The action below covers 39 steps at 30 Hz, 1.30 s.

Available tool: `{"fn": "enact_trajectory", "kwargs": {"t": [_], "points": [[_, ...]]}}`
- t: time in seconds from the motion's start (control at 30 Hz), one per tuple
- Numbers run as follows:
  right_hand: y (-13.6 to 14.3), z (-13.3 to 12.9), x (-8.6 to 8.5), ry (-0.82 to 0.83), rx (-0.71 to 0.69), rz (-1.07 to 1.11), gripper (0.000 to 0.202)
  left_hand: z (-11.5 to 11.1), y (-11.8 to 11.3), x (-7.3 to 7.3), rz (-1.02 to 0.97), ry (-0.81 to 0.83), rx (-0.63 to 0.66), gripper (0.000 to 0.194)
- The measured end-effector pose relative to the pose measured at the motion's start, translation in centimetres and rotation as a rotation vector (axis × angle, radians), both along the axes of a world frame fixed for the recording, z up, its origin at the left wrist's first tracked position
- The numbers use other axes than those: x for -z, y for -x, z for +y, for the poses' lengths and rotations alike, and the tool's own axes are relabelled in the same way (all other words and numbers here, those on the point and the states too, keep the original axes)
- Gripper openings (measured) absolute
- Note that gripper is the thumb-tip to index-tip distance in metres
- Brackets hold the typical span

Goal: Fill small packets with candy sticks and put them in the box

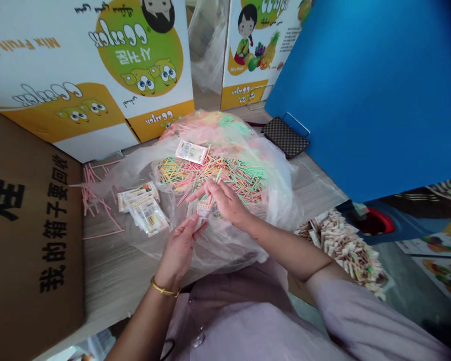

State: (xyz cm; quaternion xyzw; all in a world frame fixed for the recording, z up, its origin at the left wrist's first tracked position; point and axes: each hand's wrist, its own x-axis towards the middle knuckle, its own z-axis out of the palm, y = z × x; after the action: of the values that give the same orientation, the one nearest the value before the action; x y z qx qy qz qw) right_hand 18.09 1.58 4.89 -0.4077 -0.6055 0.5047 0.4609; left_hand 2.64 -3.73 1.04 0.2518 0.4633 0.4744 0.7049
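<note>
here, near the centre of the frame, a person's two bare hands meet over a clear plastic bag (248, 165) spread on a pale wooden table (108, 271). the left hand (178, 248), a thin gold bangle (164, 289) at its wrist, comes up from the lower middle with fingers curled around the lower edge of a small printed packet (204, 208). the right hand (225, 200) reaches in from the lower right, its fingers pinched on the top of the same packet. just above the hands, inside the bag, lies a heap of thin pink, green and yellow sticks (225, 173), with one flat packet (191, 151) resting on top. left of the hands, a short stack of filled packets (143, 205) lies on the plastic. further left, loose pink sticks (97, 200) are scattered on the table. at the right edge of the table sits a pile of finished packets (348, 248). printed cartons (97, 75) stand along the upper left, a brown cardboard box (26, 240) at the left, and a blue panel (368, 85) fills the upper right.
</note>
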Motion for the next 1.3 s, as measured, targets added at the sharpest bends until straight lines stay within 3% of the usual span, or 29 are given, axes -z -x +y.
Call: {"fn": "enact_trajectory", "kwargs": {"t": [0.13,0.27,0.5,0.67,0.83,1.07,1.3], "points": [[0.1,0.2,0.3,0.076,-0.107,0.118,0.043,-0.1,0.0,0.0,0.008,-0.002,-0.001,0.036],[0.1,0.8,1.1,0.239,-0.211,0.247,0.050,-0.2,0.2,-0.1,0.007,0.006,0.003,0.036],[-1.0,1.9,1.2,0.241,-0.354,0.095,0.059,-0.1,0.2,-0.6,-0.032,0.057,0.039,0.038],[-2.3,2.4,0.0,0.099,-0.290,0.042,0.061,-0.2,0.1,-0.7,0.024,0.010,0.027,0.040],[-2.4,2.0,-0.4,0.002,-0.337,-0.115,0.053,-0.2,-0.1,-0.7,0.051,-0.044,0.013,0.036],[-1.5,1.7,0.4,0.187,-0.387,0.270,0.050,-0.3,-0.2,-1.2,-0.017,0.004,0.050,0.038],[-2.0,2.4,0.3,0.098,-0.291,-0.107,0.044,-0.4,-0.2,-1.9,-0.084,0.013,0.110,0.041]]}}
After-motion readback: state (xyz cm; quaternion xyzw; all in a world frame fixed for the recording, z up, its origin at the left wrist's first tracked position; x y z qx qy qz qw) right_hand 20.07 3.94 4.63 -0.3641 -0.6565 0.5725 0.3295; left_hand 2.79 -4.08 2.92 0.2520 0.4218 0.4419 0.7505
